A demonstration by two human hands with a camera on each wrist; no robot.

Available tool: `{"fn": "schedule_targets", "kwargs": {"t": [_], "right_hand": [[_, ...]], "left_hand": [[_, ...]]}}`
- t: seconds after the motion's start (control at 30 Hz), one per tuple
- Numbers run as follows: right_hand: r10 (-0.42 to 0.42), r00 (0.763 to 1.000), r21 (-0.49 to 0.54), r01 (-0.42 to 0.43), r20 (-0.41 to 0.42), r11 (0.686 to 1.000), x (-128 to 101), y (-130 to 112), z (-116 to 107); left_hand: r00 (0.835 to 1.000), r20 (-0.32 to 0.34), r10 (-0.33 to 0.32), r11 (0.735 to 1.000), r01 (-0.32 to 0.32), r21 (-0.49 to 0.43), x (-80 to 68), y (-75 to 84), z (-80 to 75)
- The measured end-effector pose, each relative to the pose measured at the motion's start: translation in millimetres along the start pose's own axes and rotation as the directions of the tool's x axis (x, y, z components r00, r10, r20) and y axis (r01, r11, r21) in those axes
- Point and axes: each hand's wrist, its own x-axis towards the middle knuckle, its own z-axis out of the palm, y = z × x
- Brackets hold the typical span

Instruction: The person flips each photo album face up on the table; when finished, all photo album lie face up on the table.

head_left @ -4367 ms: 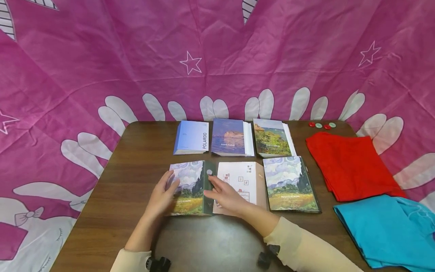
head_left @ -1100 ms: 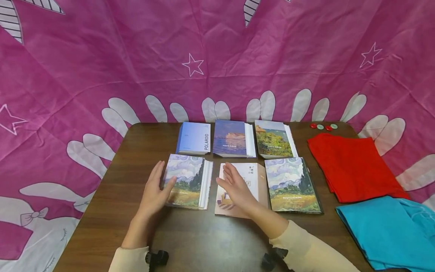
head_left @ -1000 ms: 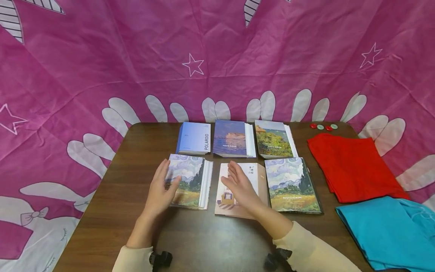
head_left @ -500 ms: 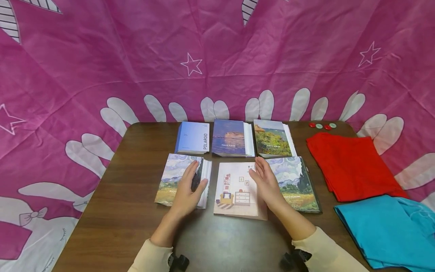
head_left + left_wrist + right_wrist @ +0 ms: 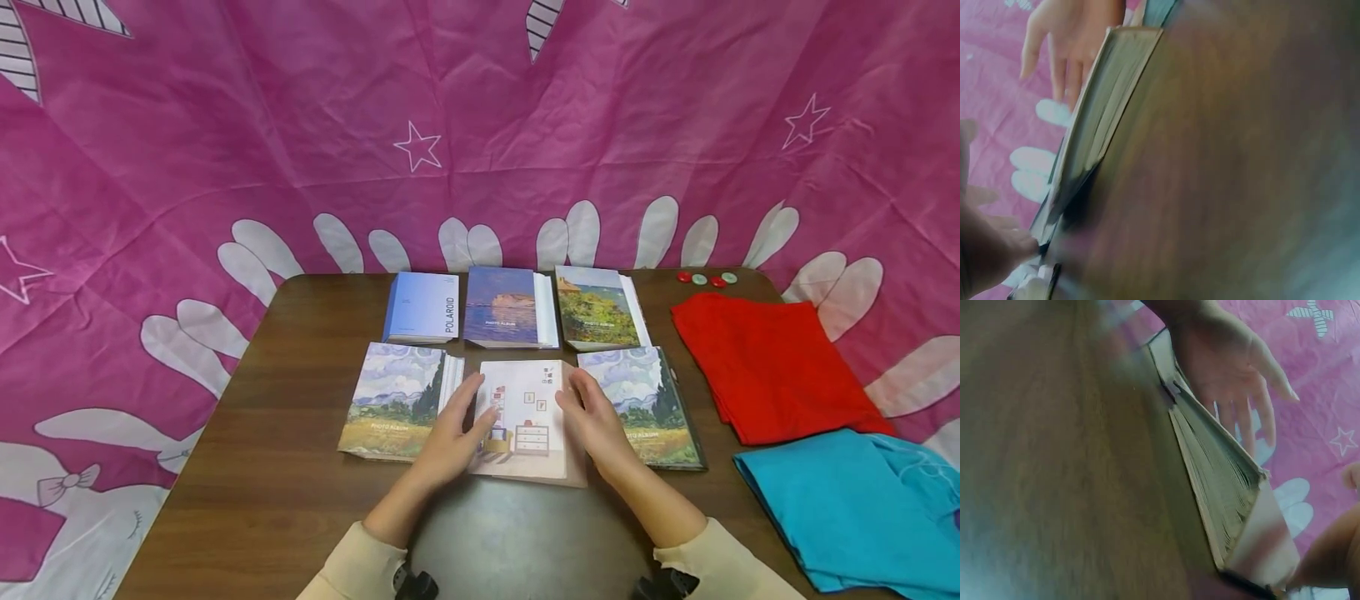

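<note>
Both hands bracket one book: the left hand (image 5: 450, 433) lies with relaxed, nearly straight fingers against the left edge of the pale pink photo album with a drawn room on its cover (image 5: 528, 417), and the right hand (image 5: 600, 421) lies the same way against its right edge, neither curled round anything. Flanking it so looks like a way to keep the thick block of pages square on the dark brown wooden table (image 5: 300, 467); the wrist views show the page edges fanning slightly between the two palms. The album sits flat between the hands, front row centre.

At 9 o'clock from it lies a photo album with a painted wheat-field cover (image 5: 393, 400), just beside the left hand; at 3 o'clock its twin (image 5: 648, 408), partly under the right wrist. Toward 12 o'clock runs a back row: a light blue Polaroid album (image 5: 423, 307), a seascape album (image 5: 504, 307) and a green landscape album (image 5: 596, 307). Further toward 3 o'clock lie a folded red cloth (image 5: 772, 367) and, nearer, a turquoise cloth (image 5: 847, 508).
</note>
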Motion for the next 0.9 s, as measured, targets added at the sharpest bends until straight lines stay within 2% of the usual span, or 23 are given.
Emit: {"fn": "schedule_targets", "kwargs": {"t": [0.13,0.27,0.33,0.4,0.5,0.6,0.77,0.9], "right_hand": [[-0.02,0.998,0.079,0.015,0.058,0.997,4,3,4],[-0.038,0.992,0.175,0.015,0.124,0.984,6,4,2],[-0.015,0.99,0.166,-0.009,0.141,0.986,3,4,0],[0.03,0.99,0.116,-0.046,0.139,0.992,-2,4,-1],[0.093,0.988,0.05,-0.1,0.119,0.994,-9,2,0],[0.094,0.991,0.092,-0.104,0.098,0.99,-11,-1,3],[0.037,0.999,0.226,-0.038,0.013,0.973,-8,-7,6],[-0.024,0.994,0.241,0.049,-0.106,0.969,-4,-10,6]], "left_hand": [[0.995,0.078,-0.063,0.998,0.063,0.005,-1.8,1.2,3.9],[0.994,0.062,-0.088,0.996,0.088,-0.004,-3.9,0.8,3.0],[0.994,0.053,-0.101,0.995,0.101,-0.007,-5.7,0.0,2.2],[0.993,0.058,-0.107,0.994,0.108,-0.008,-8.0,-0.8,2.0],[0.992,0.067,-0.103,0.995,0.103,0.001,-10.3,-1.2,2.9],[0.993,0.065,-0.097,0.995,0.098,-0.01,-9.9,-0.4,5.1],[0.993,0.08,-0.092,0.993,0.098,-0.07,-5.3,2.9,13.6],[0.991,0.098,-0.088,0.981,0.104,-0.162,-2.1,6.0,24.2]]}}
